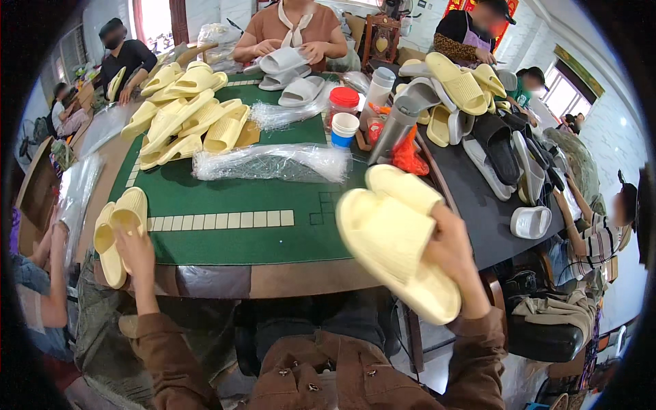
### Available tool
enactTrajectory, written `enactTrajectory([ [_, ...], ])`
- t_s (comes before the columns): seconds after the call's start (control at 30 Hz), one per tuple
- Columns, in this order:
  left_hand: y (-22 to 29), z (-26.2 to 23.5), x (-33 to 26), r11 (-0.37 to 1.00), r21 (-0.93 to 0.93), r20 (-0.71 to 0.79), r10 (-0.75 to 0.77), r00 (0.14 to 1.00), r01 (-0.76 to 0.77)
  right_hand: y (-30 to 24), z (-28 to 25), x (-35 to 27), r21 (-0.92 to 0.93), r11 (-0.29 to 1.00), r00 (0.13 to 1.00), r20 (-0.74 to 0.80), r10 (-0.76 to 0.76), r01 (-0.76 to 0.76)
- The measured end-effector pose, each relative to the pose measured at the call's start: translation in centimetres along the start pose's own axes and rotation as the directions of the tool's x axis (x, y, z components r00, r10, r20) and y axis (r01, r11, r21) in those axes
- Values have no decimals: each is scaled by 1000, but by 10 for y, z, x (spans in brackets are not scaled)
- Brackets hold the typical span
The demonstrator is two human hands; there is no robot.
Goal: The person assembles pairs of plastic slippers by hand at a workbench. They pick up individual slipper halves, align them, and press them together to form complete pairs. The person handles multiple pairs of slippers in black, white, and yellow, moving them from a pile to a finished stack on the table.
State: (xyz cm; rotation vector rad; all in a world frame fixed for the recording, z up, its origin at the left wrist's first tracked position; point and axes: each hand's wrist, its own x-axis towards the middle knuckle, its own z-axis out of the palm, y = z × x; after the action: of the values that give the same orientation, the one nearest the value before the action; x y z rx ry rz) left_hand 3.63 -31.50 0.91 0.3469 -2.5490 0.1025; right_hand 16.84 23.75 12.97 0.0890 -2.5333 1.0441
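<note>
At the table's near left corner, my left hand point(139, 253) is closed over a pair of pale yellow slide slippers point(108, 242), its fingers lying across the right one. Its thumb is hard to make out. My right hand point(452, 247) grips a second pair of pale yellow slippers point(386, 239) from the right side, raised above the table's front edge. These two slippers lie one against the other, the front one with its strap and footbed facing up. Part of the back slipper is hidden behind it.
Yellow slippers point(181, 119) are heaped at the far left. Clear plastic bags point(273, 162) lie mid-table on a green mat point(239, 242). A grey flask point(398, 130), a paper cup point(344, 130) and a red-lidded jar point(343, 102) stand right of centre. Mixed slippers point(495, 154) cover the right-hand table. Other people sit around.
</note>
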Motion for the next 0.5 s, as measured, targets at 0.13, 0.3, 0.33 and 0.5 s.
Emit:
enactTrajectory([
  [0.13,62,-35,-26,875,-459,47,196,979,-153,-31,70,12,27,1000,998,55,-13,12],
  [0.3,140,-71,-59,629,-769,136,335,932,-113,-18,144,18,75,992,979,184,85,-100],
  [0.33,154,-81,-64,566,-818,129,353,927,-102,-10,163,15,149,987,985,171,25,-51],
  [0.5,198,-88,-83,413,-878,-37,443,896,-241,-7,168,2,410,905,956,293,-10,-116],
])
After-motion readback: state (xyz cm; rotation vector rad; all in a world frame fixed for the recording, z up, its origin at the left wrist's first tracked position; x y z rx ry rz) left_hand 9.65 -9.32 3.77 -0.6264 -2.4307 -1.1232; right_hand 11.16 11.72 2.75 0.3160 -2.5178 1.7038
